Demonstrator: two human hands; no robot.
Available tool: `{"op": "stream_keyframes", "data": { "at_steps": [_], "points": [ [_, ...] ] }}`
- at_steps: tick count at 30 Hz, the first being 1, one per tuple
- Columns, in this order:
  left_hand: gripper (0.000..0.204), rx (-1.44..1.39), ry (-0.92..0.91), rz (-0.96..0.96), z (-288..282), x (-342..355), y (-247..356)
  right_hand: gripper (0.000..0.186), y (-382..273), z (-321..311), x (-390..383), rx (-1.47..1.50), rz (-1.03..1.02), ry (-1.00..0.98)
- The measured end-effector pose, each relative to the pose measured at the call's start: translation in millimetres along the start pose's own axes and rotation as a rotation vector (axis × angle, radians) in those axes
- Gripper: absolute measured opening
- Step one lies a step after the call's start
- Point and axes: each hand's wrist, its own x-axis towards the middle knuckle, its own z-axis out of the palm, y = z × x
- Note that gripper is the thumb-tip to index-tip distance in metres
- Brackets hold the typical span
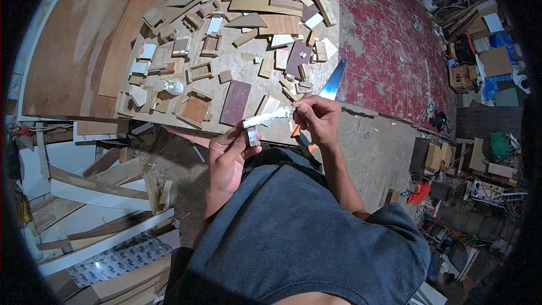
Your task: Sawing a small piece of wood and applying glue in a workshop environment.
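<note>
My left hand (pixel 226 155) is closed around the near end of a white, uneven, stick-like strip (pixel 265 117). A small shiny grey piece (pixel 253 135) sits under the strip at the same fingers; its kind cannot be made out. At the strip's far end, the thumb and fingers of my right hand (pixel 320 117) pinch together. Both hands are raised over the near edge of the workbench (pixel 226 73). Just beyond and below my right hand lies a handsaw (pixel 333 81), its orange and black handle partly behind the hand.
Small open wooden boxes (pixel 195 107), a dark reddish board (pixel 235 103) and many wood offcuts (pixel 265 4) cover the bench. A white ridged round item (pixel 173 87) stands at its left. Boards (pixel 101 192) are piled at lower left; cartons (pixel 463 76) and clutter line the right side.
</note>
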Motion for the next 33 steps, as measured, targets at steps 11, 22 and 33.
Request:
{"op": "stream_keyframes", "data": {
  "at_steps": [11, 22, 33],
  "points": [
    [0.026, -0.010, 0.039, -0.010, 2.7, -3.5, 3.4, 0.013, -5.4, -7.1, -7.3, -0.081, -0.003, -0.009],
    [0.028, -0.015, 0.053, -0.072, -1.1, -1.9, 3.8, 0.013, -2.3, 0.1, -6.4, -0.090, -0.013, 0.025],
    [0.028, 0.001, 0.011, -0.057, -1.6, 5.4, 6.1, 0.015, -3.6, -2.7, -3.8, -0.053, 0.015, -0.033]
  ]
}}
